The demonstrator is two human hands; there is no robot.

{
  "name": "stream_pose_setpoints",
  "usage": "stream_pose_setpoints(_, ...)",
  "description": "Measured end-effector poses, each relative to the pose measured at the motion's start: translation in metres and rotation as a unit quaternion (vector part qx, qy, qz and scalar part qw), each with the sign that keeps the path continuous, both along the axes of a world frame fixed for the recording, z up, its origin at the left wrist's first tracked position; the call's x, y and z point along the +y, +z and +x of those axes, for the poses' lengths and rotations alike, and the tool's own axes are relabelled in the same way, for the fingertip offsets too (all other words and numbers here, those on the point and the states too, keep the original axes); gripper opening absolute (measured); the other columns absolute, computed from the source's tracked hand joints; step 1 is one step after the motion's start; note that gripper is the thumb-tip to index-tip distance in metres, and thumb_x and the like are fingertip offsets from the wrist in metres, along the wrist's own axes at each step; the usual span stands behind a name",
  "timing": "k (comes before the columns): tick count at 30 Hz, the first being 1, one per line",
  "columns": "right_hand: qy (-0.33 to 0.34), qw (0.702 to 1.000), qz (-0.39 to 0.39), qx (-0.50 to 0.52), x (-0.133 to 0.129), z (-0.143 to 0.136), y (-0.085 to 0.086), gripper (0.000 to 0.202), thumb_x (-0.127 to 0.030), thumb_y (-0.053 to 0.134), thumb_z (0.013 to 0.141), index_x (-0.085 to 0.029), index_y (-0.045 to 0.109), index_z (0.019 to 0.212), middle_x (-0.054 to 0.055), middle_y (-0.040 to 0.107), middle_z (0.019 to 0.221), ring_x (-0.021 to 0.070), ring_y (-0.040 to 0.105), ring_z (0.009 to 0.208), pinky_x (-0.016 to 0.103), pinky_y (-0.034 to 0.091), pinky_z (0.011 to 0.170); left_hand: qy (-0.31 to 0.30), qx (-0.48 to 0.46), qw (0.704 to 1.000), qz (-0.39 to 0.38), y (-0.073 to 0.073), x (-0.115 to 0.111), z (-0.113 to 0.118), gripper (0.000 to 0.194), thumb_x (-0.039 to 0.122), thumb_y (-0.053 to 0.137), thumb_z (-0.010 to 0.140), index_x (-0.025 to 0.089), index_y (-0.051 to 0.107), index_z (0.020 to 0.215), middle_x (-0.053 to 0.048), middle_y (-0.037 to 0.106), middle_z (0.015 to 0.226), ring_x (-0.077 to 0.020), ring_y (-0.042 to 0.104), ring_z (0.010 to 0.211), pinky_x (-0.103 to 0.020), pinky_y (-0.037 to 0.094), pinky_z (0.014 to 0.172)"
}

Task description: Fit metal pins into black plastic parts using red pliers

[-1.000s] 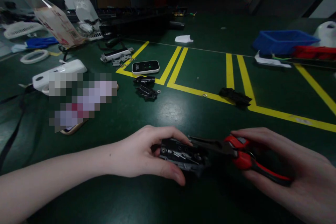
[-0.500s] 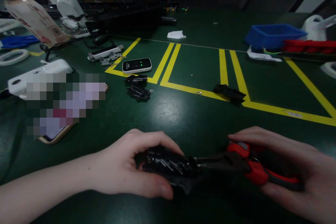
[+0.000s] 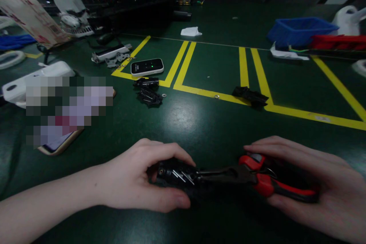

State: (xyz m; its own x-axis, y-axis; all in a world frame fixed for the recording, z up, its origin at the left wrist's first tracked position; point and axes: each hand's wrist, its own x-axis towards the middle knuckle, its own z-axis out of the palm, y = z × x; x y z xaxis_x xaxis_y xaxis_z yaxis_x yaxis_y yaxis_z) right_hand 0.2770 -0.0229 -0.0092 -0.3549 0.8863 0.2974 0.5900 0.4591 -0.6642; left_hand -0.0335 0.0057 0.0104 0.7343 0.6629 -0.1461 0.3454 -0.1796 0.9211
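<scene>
My left hand [image 3: 160,177] is wrapped round a black slotted plastic part [image 3: 178,175], thumb in front and fingers behind. In my right hand [image 3: 309,183] is a pair of red-handled long-nose pliers [image 3: 248,175], whose jaws point left and meet the right end of the black part. Whether the jaw tips grip something there is too dark to tell. Beyond my hands lie two similar black parts, a slotted one [image 3: 149,96] and a cylindrical one [image 3: 147,82]. Another black piece [image 3: 251,96] rests on the yellow tape to the right.
A phone [image 3: 63,137] and a white plastic housing [image 3: 40,80] lie at left. Near the black parts sit a white-edged device [image 3: 147,67] and small metal rings, one ring [image 3: 216,97] on the tape. A blue bin [image 3: 303,32] and a red tray [image 3: 340,42] stand at back right.
The pliers in my right hand have moved left, and their jaws now overlap the end of the black part. My left hand keeps its hold almost in place.
</scene>
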Motion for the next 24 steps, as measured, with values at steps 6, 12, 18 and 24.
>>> stream_pose_setpoints(6,0.006,1.0,0.003,-0.004,0.0013,0.0,0.002,0.039,-0.052,0.072,0.078,-0.028,0.068,0.109,0.003,0.071,0.1,0.0183,0.069,0.082,0.029,0.056,0.073,0.003,-0.024,1.0,0.001,0.0012,0.0002,-0.0016,0.037,0.047,0.071,0.084,0.019,0.069,0.108,-0.001,0.07,0.079,-0.0103,0.059,0.062,-0.016,0.041,0.052)
stream_pose_setpoints(12,0.031,0.999,0.014,-0.014,0.0025,0.0019,0.002,0.04,-0.048,0.072,0.078,-0.03,0.066,0.113,0.0,0.071,0.102,0.0157,0.069,0.083,0.025,0.054,0.072,-0.004,-0.025,1.0,0.001,0.0016,-0.0003,-0.002,0.037,0.048,0.071,0.084,0.019,0.069,0.107,-0.002,0.071,0.082,-0.0118,0.061,0.065,-0.018,0.043,0.054)
stream_pose_setpoints(18,0.054,0.998,0.027,-0.025,0.0027,0.0015,0.0007,0.042,-0.051,0.071,0.081,-0.029,0.064,0.115,0.001,0.07,0.102,0.0171,0.068,0.088,0.026,0.054,0.073,0.017,-0.015,1.0,0.003,0.001,-0.0021,-0.0002,0.034,0.043,0.073,0.083,0.018,0.068,0.106,0.001,0.069,0.08,-0.009,0.059,0.06,-0.017,0.042,0.053)
stream_pose_setpoints(24,0.037,0.997,0.053,-0.049,0.0041,0.0063,0.0009,0.042,-0.05,0.07,0.08,-0.03,0.062,0.116,-0.001,0.069,0.103,0.0149,0.067,0.085,0.025,0.055,0.074,0.03,-0.013,0.999,0.013,0.0026,-0.0018,-0.0014,0.033,0.043,0.071,0.085,0.019,0.068,0.107,0.003,0.068,0.076,-0.0077,0.058,0.057,-0.016,0.041,0.051)
